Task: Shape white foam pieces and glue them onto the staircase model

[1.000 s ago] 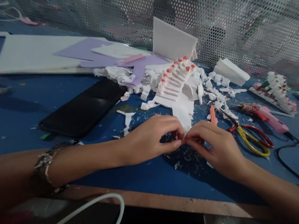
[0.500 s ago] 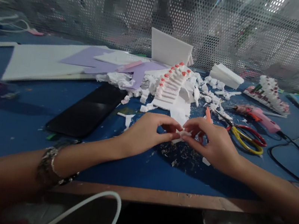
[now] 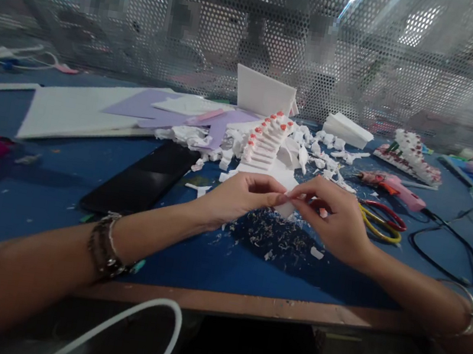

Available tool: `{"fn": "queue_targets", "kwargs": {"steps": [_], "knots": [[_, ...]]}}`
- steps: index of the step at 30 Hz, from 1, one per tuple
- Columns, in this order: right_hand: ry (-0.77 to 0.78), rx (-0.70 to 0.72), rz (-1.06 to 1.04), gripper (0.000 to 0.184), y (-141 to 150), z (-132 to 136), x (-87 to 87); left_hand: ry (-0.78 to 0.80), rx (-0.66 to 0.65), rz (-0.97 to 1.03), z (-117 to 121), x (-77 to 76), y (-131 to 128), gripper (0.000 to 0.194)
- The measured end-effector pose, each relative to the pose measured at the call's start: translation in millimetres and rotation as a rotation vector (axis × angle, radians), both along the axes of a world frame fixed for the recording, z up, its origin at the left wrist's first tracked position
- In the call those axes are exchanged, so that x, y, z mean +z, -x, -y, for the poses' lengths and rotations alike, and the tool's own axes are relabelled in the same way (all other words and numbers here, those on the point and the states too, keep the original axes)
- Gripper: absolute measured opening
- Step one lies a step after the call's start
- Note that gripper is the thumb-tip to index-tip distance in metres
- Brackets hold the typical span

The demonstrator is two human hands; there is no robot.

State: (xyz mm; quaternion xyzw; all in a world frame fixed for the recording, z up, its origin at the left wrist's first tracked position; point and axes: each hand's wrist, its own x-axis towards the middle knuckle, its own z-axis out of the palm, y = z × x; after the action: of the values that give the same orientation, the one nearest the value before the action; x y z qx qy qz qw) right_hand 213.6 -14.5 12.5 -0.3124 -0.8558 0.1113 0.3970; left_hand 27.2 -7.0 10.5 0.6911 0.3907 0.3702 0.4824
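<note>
My left hand (image 3: 244, 199) and my right hand (image 3: 334, 217) meet above the table, fingertips pinched together. Between them is a small white piece (image 3: 286, 209), paper or thin foam, mostly covered by the fingers. Just beyond stands a small white model staircase (image 3: 261, 156) with red tips along its sides, on a white sheet. White scraps (image 3: 222, 155) lie around it. Below the hands, fine shavings (image 3: 266, 229) are scattered on the blue table. Scissors (image 3: 382, 233) with red and yellow handles lie right of my right hand, their blades hidden behind it.
A black phone-like slab (image 3: 146, 180) lies left of my hands. White boards (image 3: 72, 106) and purple sheets (image 3: 129, 103) are behind it. At right sit a pink glue gun (image 3: 400, 191) with a black cord and a white-and-red model (image 3: 408, 153). A perforated metal screen (image 3: 222, 43) stands behind.
The view has shifted slightly, so the table things sit a little lower. My fingertips have drawn closer together on the white piece, and more shavings show beneath my hands.
</note>
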Motion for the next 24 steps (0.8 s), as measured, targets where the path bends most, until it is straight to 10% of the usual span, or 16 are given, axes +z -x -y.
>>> {"fn": "queue_targets", "kwargs": {"steps": [14, 24], "knots": [[-0.283, 0.094, 0.020, 0.011, -3.3, -4.5, -2.9, 0.256, 0.021, 0.306, 4.1, -9.5, -7.2, 0.017], [0.015, -0.020, -0.074, 0.010, 2.6, -2.3, -5.2, 0.267, -0.026, 0.423, 3.5, -12.0, -7.0, 0.008]]}}
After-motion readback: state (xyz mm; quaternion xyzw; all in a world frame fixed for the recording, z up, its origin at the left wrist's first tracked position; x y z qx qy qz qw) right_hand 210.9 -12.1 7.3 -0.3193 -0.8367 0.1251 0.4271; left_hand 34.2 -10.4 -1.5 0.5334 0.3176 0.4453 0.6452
